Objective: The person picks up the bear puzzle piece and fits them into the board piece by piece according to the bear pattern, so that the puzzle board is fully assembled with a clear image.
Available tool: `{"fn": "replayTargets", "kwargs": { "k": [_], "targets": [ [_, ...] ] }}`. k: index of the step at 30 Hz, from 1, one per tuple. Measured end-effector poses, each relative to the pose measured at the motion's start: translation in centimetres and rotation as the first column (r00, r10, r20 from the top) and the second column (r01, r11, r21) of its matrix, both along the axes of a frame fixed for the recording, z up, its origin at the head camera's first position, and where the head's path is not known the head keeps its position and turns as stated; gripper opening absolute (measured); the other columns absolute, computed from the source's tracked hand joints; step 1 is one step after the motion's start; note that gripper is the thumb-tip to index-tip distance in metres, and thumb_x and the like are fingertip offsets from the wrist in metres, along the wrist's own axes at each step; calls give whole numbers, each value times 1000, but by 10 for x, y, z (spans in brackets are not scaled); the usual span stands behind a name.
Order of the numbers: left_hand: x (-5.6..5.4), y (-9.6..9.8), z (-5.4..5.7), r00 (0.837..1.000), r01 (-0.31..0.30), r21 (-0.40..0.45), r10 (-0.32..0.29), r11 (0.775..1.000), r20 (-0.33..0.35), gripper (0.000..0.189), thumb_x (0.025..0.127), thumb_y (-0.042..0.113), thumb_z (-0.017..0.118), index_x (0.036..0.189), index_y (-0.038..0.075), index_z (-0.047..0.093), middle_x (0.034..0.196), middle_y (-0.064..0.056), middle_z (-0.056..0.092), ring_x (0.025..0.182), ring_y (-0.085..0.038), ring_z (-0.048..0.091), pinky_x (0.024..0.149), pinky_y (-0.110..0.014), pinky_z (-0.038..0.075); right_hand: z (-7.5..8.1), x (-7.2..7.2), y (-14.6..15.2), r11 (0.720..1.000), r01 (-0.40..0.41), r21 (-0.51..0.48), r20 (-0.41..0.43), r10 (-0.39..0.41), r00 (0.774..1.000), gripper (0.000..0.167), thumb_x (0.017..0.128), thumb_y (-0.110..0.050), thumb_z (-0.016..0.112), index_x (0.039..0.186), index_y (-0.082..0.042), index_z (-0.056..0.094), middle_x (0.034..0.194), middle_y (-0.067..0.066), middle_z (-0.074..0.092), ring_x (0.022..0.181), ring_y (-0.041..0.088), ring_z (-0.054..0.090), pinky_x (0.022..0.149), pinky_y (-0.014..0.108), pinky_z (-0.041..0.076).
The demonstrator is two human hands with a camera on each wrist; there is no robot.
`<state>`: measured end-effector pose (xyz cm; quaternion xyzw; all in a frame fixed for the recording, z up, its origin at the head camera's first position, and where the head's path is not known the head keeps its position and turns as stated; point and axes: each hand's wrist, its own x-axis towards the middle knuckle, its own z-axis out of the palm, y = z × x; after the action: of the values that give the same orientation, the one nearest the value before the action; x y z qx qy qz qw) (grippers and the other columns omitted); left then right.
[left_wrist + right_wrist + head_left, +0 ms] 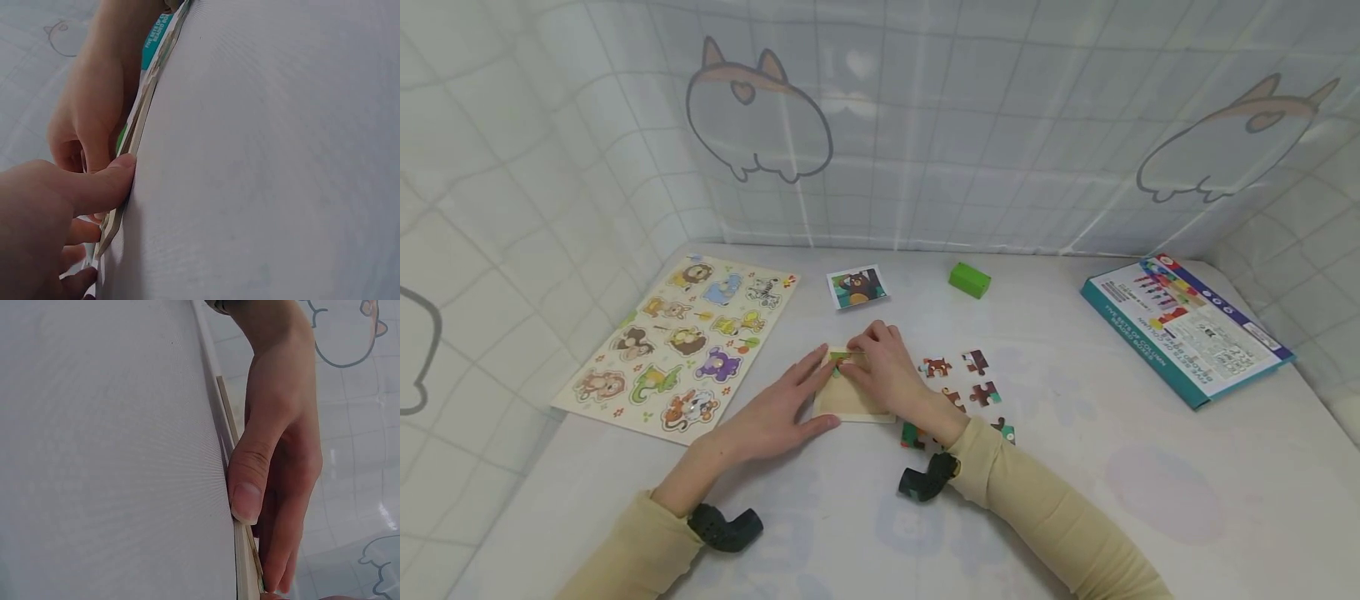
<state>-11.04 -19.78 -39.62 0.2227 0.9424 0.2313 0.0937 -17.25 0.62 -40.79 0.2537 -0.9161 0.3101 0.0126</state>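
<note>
A small shallow wooden puzzle tray (856, 402) lies on the white table. My left hand (775, 414) rests at its left side, the thumb at the near edge and the long fingers stretched along to the far corner. In the left wrist view that thumb (103, 189) lies against the tray's edge. My right hand (889, 375) reaches over the tray and pinches a green-printed puzzle piece (837, 357) in the far left corner, largely hidden by the fingers. Several loose jigsaw pieces (985, 393) lie right of the tray, some covered by the right forearm.
Behind the tray lies a bear picture card (857, 287), with a green block (970, 280) to its right. A large animal puzzle board (677, 346) lies on the left. A teal-edged box (1187, 329) sits at the far right. Patterned curtain walls (925, 125) enclose the table.
</note>
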Motion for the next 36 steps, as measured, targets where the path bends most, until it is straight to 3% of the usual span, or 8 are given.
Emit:
{"fn": "replayTargets", "kwargs": {
  "k": [13, 28, 36],
  "targets": [
    [-1, 2, 0, 999, 28, -27, -29, 999, -41, 78, 96, 46, 63, 157, 10, 31, 166, -6, 24, 151, -30, 28, 117, -50, 36, 2, -1, 0, 1000, 3, 16, 19, -3, 1000, 30, 97, -27, 67, 119, -7, 70, 113, 6, 55, 106, 22, 46, 91, 34, 45],
    [1, 2, 2, 997, 48, -40, -51, 998, -64, 76, 96, 45, 64, 156, 10, 33, 166, -5, 25, 150, -27, 29, 116, -47, 37, 6, 2, 2, 1000, -24, 9, 4, 24, 1000, 29, 97, -23, 67, 119, -4, 69, 113, 10, 54, 105, 26, 46, 92, 37, 45],
    [0, 0, 1, 997, 55, -30, -56, 998, -52, 76, 97, 47, 62, 158, 12, 31, 166, -2, 24, 151, -28, 27, 117, -49, 36, 18, 5, 18, 997, -70, 24, 79, 67, 995, 45, 89, -17, 75, 131, -4, 63, 121, 10, 56, 111, 28, 50, 96, 39, 48]
  ]
}}
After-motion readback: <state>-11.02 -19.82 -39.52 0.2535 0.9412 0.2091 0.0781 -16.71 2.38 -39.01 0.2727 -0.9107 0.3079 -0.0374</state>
